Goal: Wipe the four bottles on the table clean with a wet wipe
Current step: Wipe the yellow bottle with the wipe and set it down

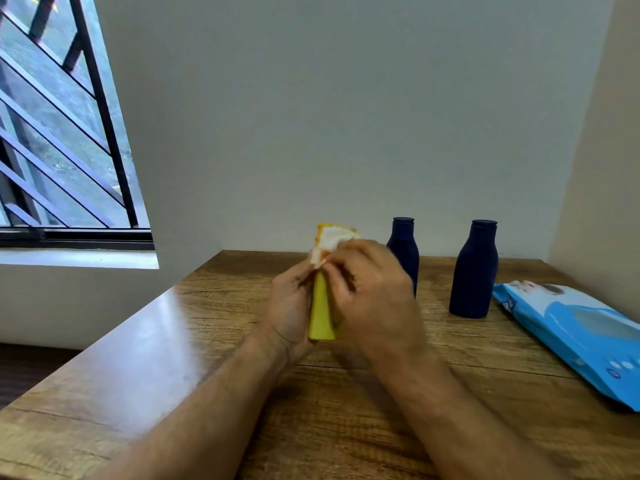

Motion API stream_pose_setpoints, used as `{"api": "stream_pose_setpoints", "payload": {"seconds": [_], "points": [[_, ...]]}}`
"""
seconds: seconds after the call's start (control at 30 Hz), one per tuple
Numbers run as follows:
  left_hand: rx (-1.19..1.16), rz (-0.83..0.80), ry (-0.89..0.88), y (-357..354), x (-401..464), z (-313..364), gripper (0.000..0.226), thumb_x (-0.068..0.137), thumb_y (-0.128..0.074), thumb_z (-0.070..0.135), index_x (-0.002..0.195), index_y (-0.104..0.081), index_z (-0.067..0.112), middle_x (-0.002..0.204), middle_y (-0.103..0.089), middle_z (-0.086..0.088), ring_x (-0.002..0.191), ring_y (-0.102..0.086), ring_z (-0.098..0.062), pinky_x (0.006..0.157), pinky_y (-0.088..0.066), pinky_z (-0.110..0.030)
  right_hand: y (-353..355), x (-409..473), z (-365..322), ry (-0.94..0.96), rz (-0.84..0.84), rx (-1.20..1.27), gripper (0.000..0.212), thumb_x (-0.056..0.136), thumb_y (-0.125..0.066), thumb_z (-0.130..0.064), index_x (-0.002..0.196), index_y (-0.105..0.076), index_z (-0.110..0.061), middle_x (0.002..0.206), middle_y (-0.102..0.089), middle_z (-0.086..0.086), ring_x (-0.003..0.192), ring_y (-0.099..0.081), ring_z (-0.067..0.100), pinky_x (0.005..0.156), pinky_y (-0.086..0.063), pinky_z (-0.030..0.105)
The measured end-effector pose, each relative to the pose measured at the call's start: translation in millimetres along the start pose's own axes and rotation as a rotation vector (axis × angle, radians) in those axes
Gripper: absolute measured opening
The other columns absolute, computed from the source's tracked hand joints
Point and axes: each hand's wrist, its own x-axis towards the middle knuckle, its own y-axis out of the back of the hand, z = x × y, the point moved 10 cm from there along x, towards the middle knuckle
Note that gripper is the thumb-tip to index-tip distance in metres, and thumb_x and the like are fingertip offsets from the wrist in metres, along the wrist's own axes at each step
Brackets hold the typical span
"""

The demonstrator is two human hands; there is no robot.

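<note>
Nearest to the person, the left hand is wrapped around a yellow bottle and holds it upright, just above the surface. The right hand sits on the other side of the yellow bottle. It pinches a white wipe and presses it on the top part of the yellow bottle. So the step in hand looks like cleaning this bottle, near its cap.

To the right of the yellow bottle lies a blue pack of wipes, flat on the surface. Behind the yellow bottle and to its right stand two dark bottles, apart from each other. The nearer one to the yellow bottle is partly hidden by the right hand. A fourth bottle cannot be seen from here.

Next, I think the wipe must rub all around the yellow bottle while the left hand turns it. Then the bottle needs to go down standing, and a dark bottle gets its turn.
</note>
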Motion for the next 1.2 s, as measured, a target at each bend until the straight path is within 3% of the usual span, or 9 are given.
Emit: {"api": "stream_pose_setpoints", "payload": {"seconds": [0.2, 0.33, 0.47, 0.53, 0.63, 0.77, 0.93, 1.07, 1.2], "points": [[0.042, 0.014, 0.029, -3, -2, -3, 0.049, 0.099, -0.042, 0.041, 0.098, -0.081, 0.011, 0.098, -0.075, -0.014, 0.089, -0.073, -0.026, 0.084, -0.057, -0.040, 5, 3, 14, -0.078, 0.041, 0.028, 0.031, 0.093, -0.064, -0.013, 0.123, -0.066, -0.010, 0.110, -0.067, 0.005, 0.103, -0.061, 0.017, 0.092, -0.054, 0.029], [0.004, 0.079, -0.038, 11, 2, 7, 0.058, 0.103, -0.036, 0.045, 0.100, -0.077, 0.003, 0.099, -0.074, -0.017, 0.090, -0.073, -0.027, 0.087, -0.058, -0.040, -24, -6, 1, 0.021, -0.213, 0.007, 0.026, 0.087, -0.070, -0.014, 0.113, -0.073, -0.016, 0.093, -0.064, 0.002, 0.088, -0.059, 0.017, 0.080, -0.058, 0.037], [-0.010, 0.140, -0.053, 20, 2, 15, 0.058, 0.102, -0.036, 0.049, 0.109, -0.067, 0.001, 0.096, -0.070, -0.016, 0.090, -0.068, -0.029, 0.096, -0.050, -0.043, -42, -18, -8, 0.121, -0.425, 0.032, 0.021, 0.088, -0.069, -0.022, 0.109, -0.073, -0.020, 0.098, -0.060, -0.002, 0.092, -0.058, 0.014, 0.082, -0.057, 0.035], [-0.014, 0.127, -0.033, 19, 1, 11, 0.055, 0.103, -0.037, 0.047, 0.109, -0.068, 0.003, 0.097, -0.070, -0.016, 0.091, -0.069, -0.028, 0.095, -0.052, -0.042, -39, -17, -11, 0.151, -0.406, 0.038, 0.017, 0.088, -0.068, -0.021, 0.104, -0.073, -0.016, 0.103, -0.058, -0.001, 0.092, -0.060, 0.016, 0.080, -0.058, 0.034], [0.023, 0.069, 0.005, 8, -1, 2, 0.046, 0.102, -0.041, 0.035, 0.098, -0.076, 0.005, 0.096, -0.071, -0.016, 0.087, -0.071, -0.025, 0.080, -0.059, -0.036, -13, -5, -6, 0.112, -0.156, 0.032, 0.016, 0.086, -0.067, -0.015, 0.100, -0.074, -0.012, 0.105, -0.061, 0.004, 0.090, -0.062, 0.018, 0.080, -0.058, 0.034], [0.055, 0.016, 0.011, -8, -6, -1, 0.044, 0.096, -0.045, 0.033, 0.094, -0.081, 0.008, 0.094, -0.076, -0.014, 0.085, -0.074, -0.023, 0.077, -0.060, -0.035, 9, 3, 7, 0.014, 0.060, 0.066, 0.020, 0.087, -0.070, -0.009, 0.107, -0.074, -0.009, 0.115, -0.060, 0.006, 0.100, -0.063, 0.017, 0.086, -0.056, 0.028], [-0.010, 0.102, -0.087, 6, 0, 17, 0.057, 0.103, -0.037, 0.041, 0.087, -0.081, 0.007, 0.090, -0.075, -0.014, 0.083, -0.075, -0.023, 0.073, -0.062, -0.034, -13, -1, 1, 0.018, -0.115, 0.081, 0.039, 0.091, -0.066, -0.016, 0.129, -0.062, -0.014, 0.116, -0.064, 0.003, 0.102, -0.063, 0.015, 0.090, -0.055, 0.030], [-0.056, 0.231, -0.131, 28, 1, 31, 0.057, 0.100, -0.041, 0.050, 0.108, -0.065, 0.000, 0.092, -0.067, -0.015, 0.080, -0.068, -0.025, 0.081, -0.055, -0.038, -37, -12, -9, 0.105, -0.331, 0.078, 0.036, 0.088, -0.069, -0.026, 0.122, -0.067, -0.019, 0.109, -0.069, 0.001, 0.101, -0.062, 0.018, 0.085, -0.057, 0.039], [-0.106, 0.238, -0.115, 31, 1, 30, 0.058, 0.099, -0.042, 0.052, 0.113, -0.062, 0.000, 0.091, -0.067, -0.014, 0.079, -0.065, -0.025, 0.084, -0.051, -0.039, -35, -15, -22, 0.218, -0.321, 0.058, 0.027, 0.086, -0.071, -0.025, 0.112, -0.073, -0.016, 0.099, -0.068, 0.002, 0.095, -0.063, 0.018, 0.082, -0.059, 0.038]]}}
